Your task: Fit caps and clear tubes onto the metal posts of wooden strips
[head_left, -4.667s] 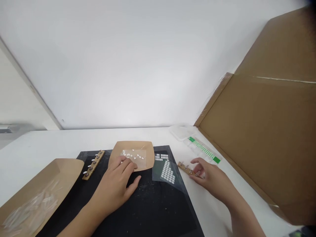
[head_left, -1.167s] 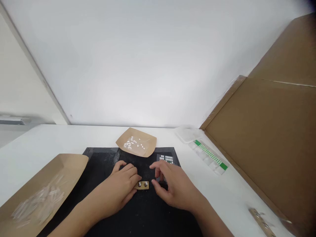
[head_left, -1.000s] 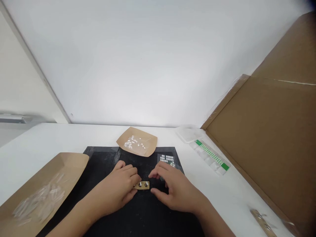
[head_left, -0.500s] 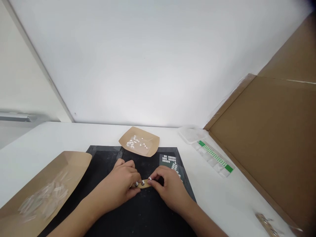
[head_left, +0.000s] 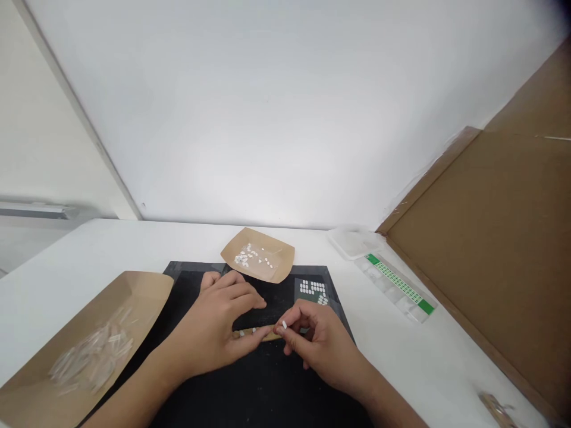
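A narrow tan strip (head_left: 270, 337), with small white bits on it, lies crosswise on the black mat (head_left: 259, 380). My left hand (head_left: 223, 315) rests over its left part; the fingers are stretched out and apart, and the thumb lies along the strip. Pinched between thumb and forefinger of my right hand (head_left: 314, 339) is a small white oval sticker (head_left: 284, 325), at the strip's right end. The left hand hides much of the strip. Just beyond the right hand lies a dark green sheet of white oval stickers (head_left: 313, 288).
A brown paper tray (head_left: 283, 270) with white ovals sits at the back. At left, a larger brown tray (head_left: 147, 285) holds clear plastic strips (head_left: 96, 356). To the right are a clear box with a green label strip (head_left: 397, 282), cardboard (head_left: 491, 249) and another tan piece (head_left: 495, 409).
My left fingers have lifted and spread from the strip, while the thumb has slid right along it. My right hand has turned slightly, still pinching the white oval. The view has shifted a little.
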{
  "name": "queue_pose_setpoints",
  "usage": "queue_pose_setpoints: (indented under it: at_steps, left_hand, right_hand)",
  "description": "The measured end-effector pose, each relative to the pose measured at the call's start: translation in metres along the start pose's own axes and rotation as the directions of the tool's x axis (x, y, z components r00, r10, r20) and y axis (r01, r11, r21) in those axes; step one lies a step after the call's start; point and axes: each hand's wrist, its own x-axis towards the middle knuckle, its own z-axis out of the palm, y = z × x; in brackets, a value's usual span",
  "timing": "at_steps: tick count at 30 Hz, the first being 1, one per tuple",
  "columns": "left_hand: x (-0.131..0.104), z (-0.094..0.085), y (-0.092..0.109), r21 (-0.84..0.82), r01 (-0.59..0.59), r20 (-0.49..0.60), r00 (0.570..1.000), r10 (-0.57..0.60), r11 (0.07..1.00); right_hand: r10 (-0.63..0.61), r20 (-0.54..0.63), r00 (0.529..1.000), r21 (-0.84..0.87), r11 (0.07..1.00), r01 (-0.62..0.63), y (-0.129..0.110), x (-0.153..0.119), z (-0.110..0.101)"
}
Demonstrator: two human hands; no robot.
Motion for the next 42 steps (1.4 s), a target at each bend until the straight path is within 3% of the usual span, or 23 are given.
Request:
queue_pose_setpoints:
  at_steps: [3, 6, 15, 24, 32, 38, 42]
  left_hand:
    - [0.001, -0.001, 0.008, -0.173, -0.128, -0.087, 0.99, 0.115, 0.976]
    - [0.0, 0.0, 0.015, -0.31, -0.203, 0.0, 0.977, 0.214, 0.929]
    - [0.002, -0.003, 0.013, -0.383, -0.168, 0.104, 0.969, 0.223, 0.908]
    - [0.0, -0.008, 0.015, -0.417, -0.113, 0.154, 0.969, 0.192, 0.902]
    - [-0.001, -0.008, 0.024, -0.348, -0.117, 0.076, 0.985, 0.152, 0.93]
    - [-0.002, 0.002, 0.022, -0.281, -0.081, -0.029, 0.997, 0.076, 0.956]
    - [-0.002, 0.011, 0.02, -0.247, -0.058, -0.097, 0.995, 0.035, 0.967]
  right_hand:
    - [0.03, 0.114, 0.993, 0.138, 0.989, -0.046, 0.002, -0.003, 0.002]
    - [0.037, 0.206, 0.978, 0.214, 0.973, -0.081, 0.001, -0.006, 0.002]
    - [0.036, 0.258, 0.966, 0.285, 0.952, -0.112, -0.004, -0.006, 0.0]
    - [-0.049, 0.242, 0.969, 0.376, 0.925, -0.048, -0.005, -0.004, 0.001]
    - [-0.151, 0.218, 0.964, 0.492, 0.87, 0.025, -0.008, -0.007, 0.009]
    - [-0.211, 0.121, 0.97, 0.435, 0.889, 0.14, -0.012, -0.01, 0.014]
    - [-0.265, 0.026, 0.964, 0.286, 0.926, 0.247, -0.009, -0.009, 0.015]
